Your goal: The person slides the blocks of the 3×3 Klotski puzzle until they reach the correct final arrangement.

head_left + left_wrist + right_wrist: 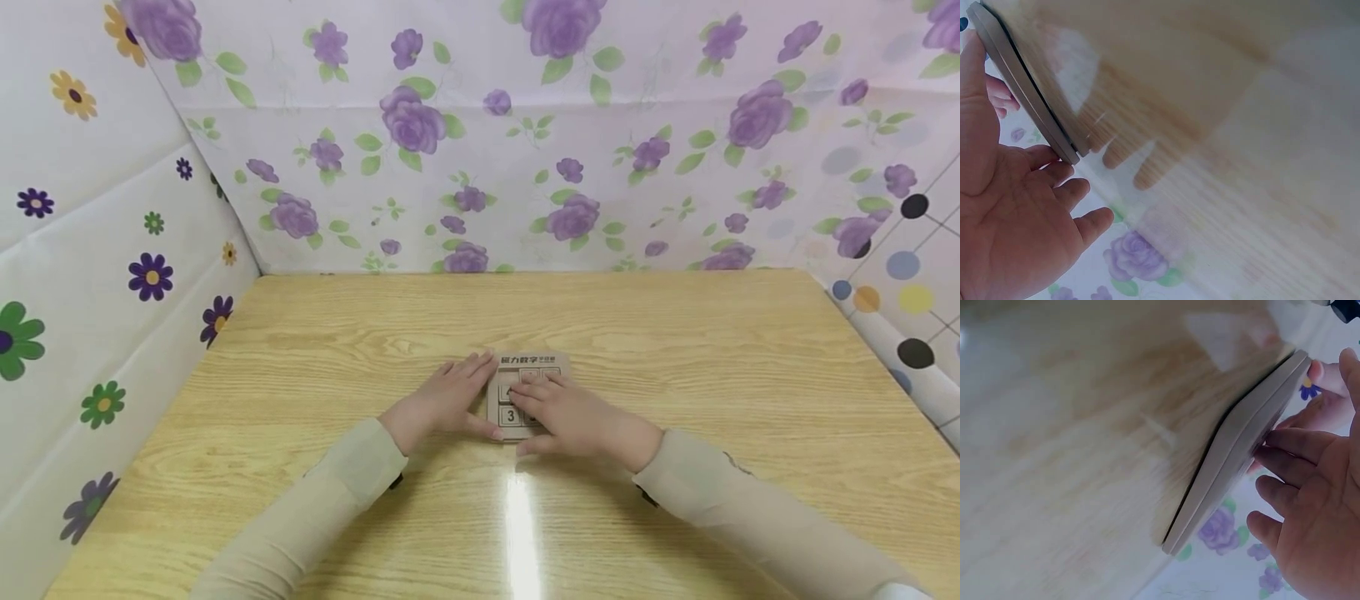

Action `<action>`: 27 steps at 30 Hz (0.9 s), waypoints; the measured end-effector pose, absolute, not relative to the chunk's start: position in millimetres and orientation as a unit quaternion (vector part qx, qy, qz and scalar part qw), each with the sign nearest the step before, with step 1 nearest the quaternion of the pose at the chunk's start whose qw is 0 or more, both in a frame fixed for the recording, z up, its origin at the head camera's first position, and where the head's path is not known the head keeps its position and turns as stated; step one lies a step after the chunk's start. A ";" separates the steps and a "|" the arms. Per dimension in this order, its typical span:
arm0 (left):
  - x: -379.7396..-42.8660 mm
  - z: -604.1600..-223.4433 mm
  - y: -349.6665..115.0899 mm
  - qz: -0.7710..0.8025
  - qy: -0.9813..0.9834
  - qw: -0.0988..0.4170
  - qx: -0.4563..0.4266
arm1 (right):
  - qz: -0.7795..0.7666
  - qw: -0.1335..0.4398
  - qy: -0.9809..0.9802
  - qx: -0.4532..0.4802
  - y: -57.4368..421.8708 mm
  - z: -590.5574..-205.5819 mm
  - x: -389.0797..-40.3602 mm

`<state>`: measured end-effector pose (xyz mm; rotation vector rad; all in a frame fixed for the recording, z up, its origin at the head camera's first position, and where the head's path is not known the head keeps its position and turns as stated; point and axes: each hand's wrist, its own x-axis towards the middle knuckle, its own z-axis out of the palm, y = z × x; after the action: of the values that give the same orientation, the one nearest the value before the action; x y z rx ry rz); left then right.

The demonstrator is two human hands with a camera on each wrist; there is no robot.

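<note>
A grey sliding number puzzle point(511, 415) lies flat on the wooden table, with dark printed characters along its far edge and numbered square tiles. My left hand point(441, 402) holds its left side, thumb at the near left corner and fingertips by the far left corner. In the left wrist view the thumb and index finger touch the puzzle's edge point(1030, 94). From the right, my right hand point(579, 417) lays its outstretched fingertips on the tiles, covering several of them. Its thumb is beside the near edge. The right wrist view shows the puzzle's side point(1235, 453) and those fingers on its face.
The wood-grain table point(375, 317) extends around the puzzle, with a bright reflection streak in front. A purple-flowered cloth point(465, 167) hangs behind it. Flower-patterned sheeting point(75, 208) stands at the left, and a dotted one point(900, 300) at the right.
</note>
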<state>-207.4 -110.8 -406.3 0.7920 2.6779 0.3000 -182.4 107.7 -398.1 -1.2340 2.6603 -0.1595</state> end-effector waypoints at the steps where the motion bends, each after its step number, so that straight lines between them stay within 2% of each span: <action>1: -207.5 -406.2 -110.9 0.105 0.940 0.166 0.278 | -0.055 0.100 0.902 -0.417 107.3 -398.3 -184.1; 13: -210.2 -407.3 -111.1 0.095 0.940 0.177 0.275 | -0.042 0.092 0.908 -0.407 105.5 -401.4 -200.8; 27: -207.9 -405.0 -110.4 0.101 0.941 0.176 0.272 | -0.038 0.086 0.910 -0.405 121.1 -398.9 -187.8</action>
<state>-207.9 -110.4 -405.0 0.7711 2.6643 0.2867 -187.8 121.1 -398.9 -1.2056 2.7108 -0.1128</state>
